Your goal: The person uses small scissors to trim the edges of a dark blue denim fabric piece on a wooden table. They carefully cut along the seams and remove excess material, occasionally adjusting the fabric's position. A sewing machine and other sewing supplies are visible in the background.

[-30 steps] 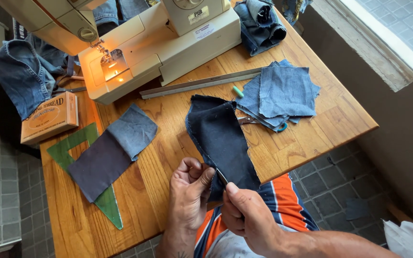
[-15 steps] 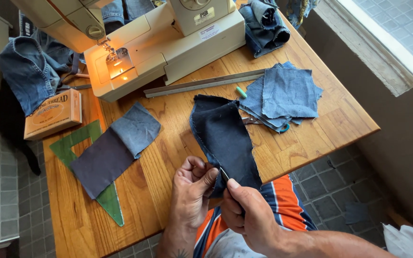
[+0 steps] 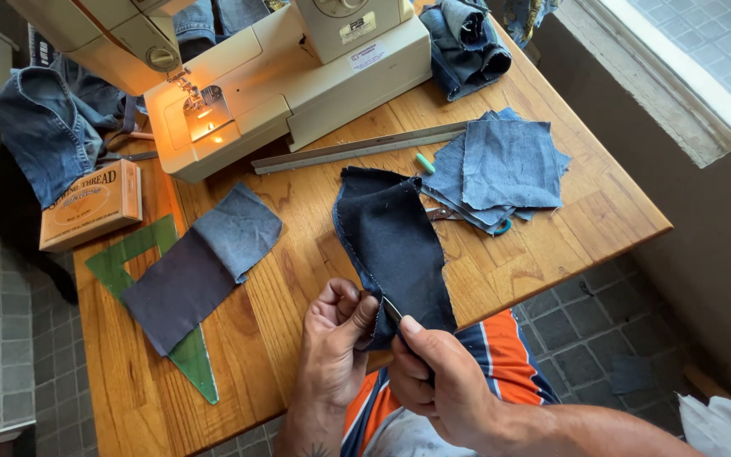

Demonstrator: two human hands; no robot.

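So here's the setup: the left hand (image 3: 336, 338) is pinching the near edge of a dark navy fabric piece (image 3: 395, 245), fingers closed on it. The right hand (image 3: 437, 381) is closed around a small slim metal tool (image 3: 392, 310) whose tip sits right at the seam edge. I can't tell whether it's a seam ripper or small snips, too little of it shows. The fabric hangs from the hands at the near edge of the wooden table (image 3: 315, 220), its far end resting on the tabletop.

Progress-wise, my read is it's somewhere in the middle. One joined strip (image 3: 200, 267), a grey-blue square attached to a dark one, already lies on a green triangle ruler (image 3: 192, 360) to the left. A stack of denim squares (image 3: 501, 165) is still waiting on the right, lying over some scissors (image 3: 475, 222), so plenty looks left to do. The white sewing machine (image 3: 289, 76) at the back has its lamp on with nothing under the needle. Also around: a long metal ruler (image 3: 357, 150), a green chalk stub (image 3: 425, 162), a thread box (image 3: 90, 206), and folded jeans (image 3: 467, 42) behind.
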